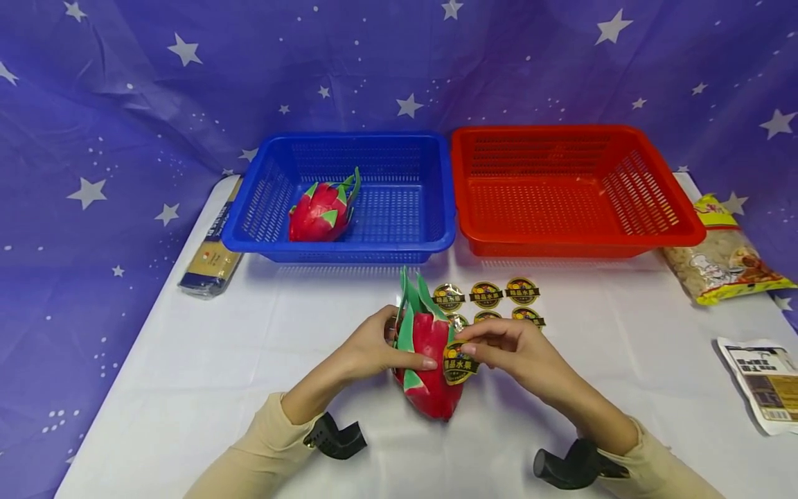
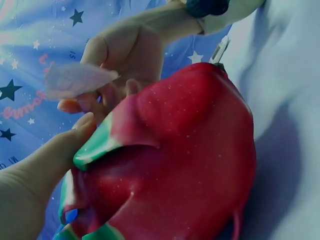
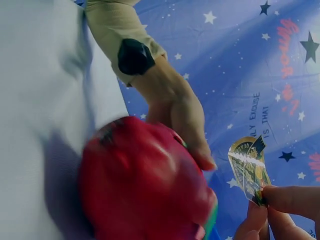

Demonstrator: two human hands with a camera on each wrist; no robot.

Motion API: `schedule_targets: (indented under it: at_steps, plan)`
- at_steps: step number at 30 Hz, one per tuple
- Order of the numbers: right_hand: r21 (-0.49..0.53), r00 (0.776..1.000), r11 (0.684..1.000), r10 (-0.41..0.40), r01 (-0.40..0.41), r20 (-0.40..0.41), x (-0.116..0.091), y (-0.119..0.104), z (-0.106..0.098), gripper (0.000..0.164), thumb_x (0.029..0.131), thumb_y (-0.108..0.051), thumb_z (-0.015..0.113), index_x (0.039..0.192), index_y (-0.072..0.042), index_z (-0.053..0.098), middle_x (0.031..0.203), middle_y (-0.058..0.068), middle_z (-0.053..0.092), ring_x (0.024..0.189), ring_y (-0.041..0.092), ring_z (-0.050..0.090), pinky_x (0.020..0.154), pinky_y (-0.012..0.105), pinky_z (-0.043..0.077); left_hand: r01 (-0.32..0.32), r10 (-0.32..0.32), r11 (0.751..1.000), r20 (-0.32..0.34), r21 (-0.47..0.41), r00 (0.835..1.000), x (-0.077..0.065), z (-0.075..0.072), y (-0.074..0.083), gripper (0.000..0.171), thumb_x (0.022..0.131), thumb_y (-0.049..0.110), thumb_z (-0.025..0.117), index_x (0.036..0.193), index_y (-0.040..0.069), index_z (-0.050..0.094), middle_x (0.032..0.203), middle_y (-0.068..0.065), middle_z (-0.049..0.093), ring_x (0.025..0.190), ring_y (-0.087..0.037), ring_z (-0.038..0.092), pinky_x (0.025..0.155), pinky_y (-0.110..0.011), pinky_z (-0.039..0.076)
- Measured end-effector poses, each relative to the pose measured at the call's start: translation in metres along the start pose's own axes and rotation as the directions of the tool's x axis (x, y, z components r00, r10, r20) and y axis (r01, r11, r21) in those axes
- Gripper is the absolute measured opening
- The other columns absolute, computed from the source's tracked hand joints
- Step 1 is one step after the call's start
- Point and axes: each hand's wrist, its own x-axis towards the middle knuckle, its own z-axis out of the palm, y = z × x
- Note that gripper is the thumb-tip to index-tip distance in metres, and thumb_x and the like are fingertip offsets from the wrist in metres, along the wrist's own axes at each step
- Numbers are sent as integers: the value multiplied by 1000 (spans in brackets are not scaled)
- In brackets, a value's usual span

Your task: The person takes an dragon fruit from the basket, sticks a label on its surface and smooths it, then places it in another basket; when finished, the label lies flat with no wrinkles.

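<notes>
A red dragon fruit (image 1: 430,346) with green leaf tips stands tilted on the white table, its leaves pointing away from me. My left hand (image 1: 377,350) grips it from the left, thumb across its front. Between thumb and finger, my right hand (image 1: 520,353) pinches a round black-and-gold sticker (image 1: 460,364) by its edge. In the right wrist view the sticker (image 3: 248,167) is slightly bent and apart from the fruit (image 3: 145,185). The left wrist view shows the sticker's pale back (image 2: 77,80) beside the fruit (image 2: 185,150). Several more stickers (image 1: 486,294) lie behind the right hand.
At the back left, a blue basket (image 1: 337,248) contains another dragon fruit (image 1: 321,213). Beside it stands a red basket (image 1: 586,241). A brown-and-blue packet (image 1: 212,267) lies at left; a yellow-trimmed bag (image 1: 723,256) and a white-and-brown pouch (image 1: 763,384) lie at right.
</notes>
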Motion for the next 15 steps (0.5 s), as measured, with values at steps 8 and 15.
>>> schedule_targets:
  at_steps: [8, 15]
  plan:
    - [3, 1000, 1000, 24, -24, 2, 4, 12, 7, 22, 82, -24, 65, 101, -13, 67, 96, -3, 66, 79, 9, 60, 71, 27, 50, -4, 6, 997, 34, -74, 999, 14, -6, 0, 60, 66, 25, 80, 110, 6, 43, 96, -7, 68, 82, -13, 64, 78, -27, 46]
    - [-10, 1000, 1000, 7, -7, -20, 5, 21, 13, 21, 81, -22, 66, 100, -12, 68, 94, -1, 67, 74, 6, 59, 65, 22, 49, 10, -3, 994, 64, -108, 998, 17, -8, 0, 59, 69, 23, 78, 112, 7, 42, 100, -8, 69, 86, -13, 65, 84, -27, 44]
